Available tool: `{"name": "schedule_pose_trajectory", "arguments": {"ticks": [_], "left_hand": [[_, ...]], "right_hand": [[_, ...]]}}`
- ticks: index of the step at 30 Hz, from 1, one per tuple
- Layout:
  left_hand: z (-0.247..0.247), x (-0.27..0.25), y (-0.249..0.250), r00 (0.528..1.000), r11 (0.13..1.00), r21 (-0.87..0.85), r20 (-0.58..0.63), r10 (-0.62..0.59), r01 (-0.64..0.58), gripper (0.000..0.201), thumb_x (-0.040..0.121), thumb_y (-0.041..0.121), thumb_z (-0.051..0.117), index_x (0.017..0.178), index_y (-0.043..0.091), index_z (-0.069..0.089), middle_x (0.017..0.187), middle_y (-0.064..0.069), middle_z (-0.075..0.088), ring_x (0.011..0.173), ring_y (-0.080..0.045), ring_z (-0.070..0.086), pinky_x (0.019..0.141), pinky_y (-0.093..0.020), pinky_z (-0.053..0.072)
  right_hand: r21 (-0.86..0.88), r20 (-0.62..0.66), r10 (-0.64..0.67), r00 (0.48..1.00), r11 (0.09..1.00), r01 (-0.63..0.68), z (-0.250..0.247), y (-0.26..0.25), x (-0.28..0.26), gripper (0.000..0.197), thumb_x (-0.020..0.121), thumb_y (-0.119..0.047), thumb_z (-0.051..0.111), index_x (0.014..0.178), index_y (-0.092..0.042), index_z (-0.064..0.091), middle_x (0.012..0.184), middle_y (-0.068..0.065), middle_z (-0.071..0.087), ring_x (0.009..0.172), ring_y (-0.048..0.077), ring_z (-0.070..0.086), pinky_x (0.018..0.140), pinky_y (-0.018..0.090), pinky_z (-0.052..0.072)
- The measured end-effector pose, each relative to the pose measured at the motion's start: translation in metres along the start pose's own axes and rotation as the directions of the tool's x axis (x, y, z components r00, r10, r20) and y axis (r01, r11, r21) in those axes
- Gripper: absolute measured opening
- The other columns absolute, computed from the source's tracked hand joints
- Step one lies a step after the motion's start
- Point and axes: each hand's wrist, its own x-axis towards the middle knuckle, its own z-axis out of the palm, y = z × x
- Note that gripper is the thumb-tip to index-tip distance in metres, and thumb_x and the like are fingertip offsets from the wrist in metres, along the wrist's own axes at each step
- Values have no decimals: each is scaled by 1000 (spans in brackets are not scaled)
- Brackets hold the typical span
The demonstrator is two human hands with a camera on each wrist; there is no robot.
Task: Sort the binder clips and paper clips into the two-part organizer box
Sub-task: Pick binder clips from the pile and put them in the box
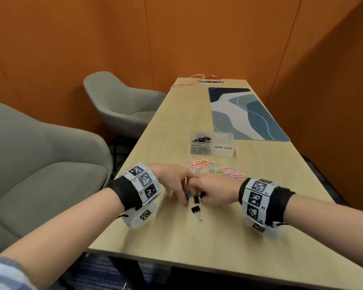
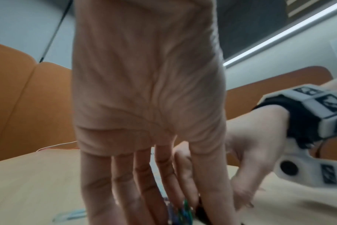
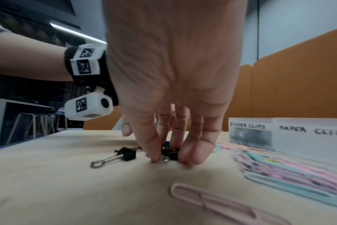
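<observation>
Both hands meet low over the table's near half. My right hand (image 1: 200, 195) (image 3: 169, 159) pinches a black binder clip (image 3: 172, 153) between thumb and fingers, right on the tabletop. My left hand (image 1: 185, 199) (image 2: 185, 205) reaches down beside it, with fingers and thumb closing round a small green and blue clump of clips (image 2: 185, 211). A second black binder clip (image 1: 196, 211) (image 3: 125, 154) lies free just in front. Pastel paper clips (image 1: 201, 164) (image 3: 279, 170) are strewn between the hands and the clear two-part organizer box (image 1: 223, 152) (image 3: 306, 137).
The box's left part, labelled BINDER CLIPS, holds several black clips (image 1: 202, 138). A blue patterned mat (image 1: 245, 114) lies beyond the box. Two grey chairs (image 1: 40, 164) stand left of the table. An orange cable (image 1: 184, 83) runs to a socket strip at the far end.
</observation>
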Motion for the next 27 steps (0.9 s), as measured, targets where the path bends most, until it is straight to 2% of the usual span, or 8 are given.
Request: {"name": "schedule_pose_trajectory", "arguments": {"ticks": [3, 6, 10, 13, 16, 20, 23, 27], "left_hand": [[10, 6, 1, 999, 995, 102, -48, 17, -12, 48, 68, 31, 82, 104, 21, 53, 100, 2, 62, 94, -21, 61, 89, -39, 54], [13, 13, 2, 989, 989, 144, -134, 57, -37, 47, 72, 27, 79, 112, 15, 57, 109, -4, 65, 100, -21, 60, 86, -29, 49], [11, 17, 2, 982, 987, 140, -162, 99, -77, 39, 76, 25, 76, 111, 16, 59, 99, -2, 65, 86, -15, 56, 80, -26, 46], [7, 19, -2, 980, 994, 94, -190, 65, -48, 34, 75, 24, 76, 102, 16, 56, 92, 1, 61, 84, -17, 57, 73, -29, 49], [-1, 17, -6, 979, 999, -23, -202, 25, -31, 29, 76, 20, 75, 94, 20, 52, 89, 0, 61, 76, -16, 58, 59, -20, 46], [-11, 10, -10, 989, 976, -217, -147, -5, -27, 31, 78, 13, 74, 102, 14, 55, 78, 0, 61, 52, -4, 63, 55, -16, 53], [-14, 9, -12, 991, 976, -216, -135, -2, -27, 36, 77, 10, 72, 109, 10, 55, 72, 1, 63, 51, 0, 61, 61, -17, 53], [-15, 8, -10, 993, 981, -194, -122, 0, -24, 32, 77, 7, 69, 108, 11, 59, 79, -3, 64, 50, -1, 64, 51, -11, 48]], "right_hand": [[-46, -27, 30, 999, 998, -32, 5, 6, -4, 31, 81, -13, 52, 111, -11, 46, 111, 9, 50, 92, 26, 52, 72, 34, 41], [-64, -60, 68, 996, 995, -72, 10, 10, -5, 31, 83, -15, 50, 113, -10, 43, 109, 10, 47, 83, 25, 47, 69, 34, 36], [-6, -92, 88, 992, 996, -89, 9, 19, -5, 28, 82, -10, 45, 110, -14, 43, 105, 8, 49, 90, 29, 53, 78, 43, 46], [71, -142, 103, 984, 993, -94, 6, 25, -5, 22, 82, -9, 48, 103, -16, 47, 86, -3, 46, 80, 20, 47, 69, 31, 38], [158, -192, 168, 967, 978, -138, 2, 29, -4, 18, 83, -9, 51, 96, -21, 46, 73, -8, 48, 75, 16, 44, 62, 24, 31], [167, -155, 177, 972, 974, -151, -6, 33, -9, 19, 80, -14, 56, 93, -24, 48, 90, -2, 47, 81, 16, 44, 73, 28, 36], [94, -91, 134, 987, 988, -125, -1, 28, -11, 24, 79, -21, 60, 103, -19, 55, 97, -1, 45, 89, 17, 47, 77, 30, 40], [19, -93, 127, 987, 992, -126, 3, 22, -7, 21, 84, -17, 57, 105, -15, 57, 95, -2, 42, 94, 23, 52, 84, 36, 44]]}}
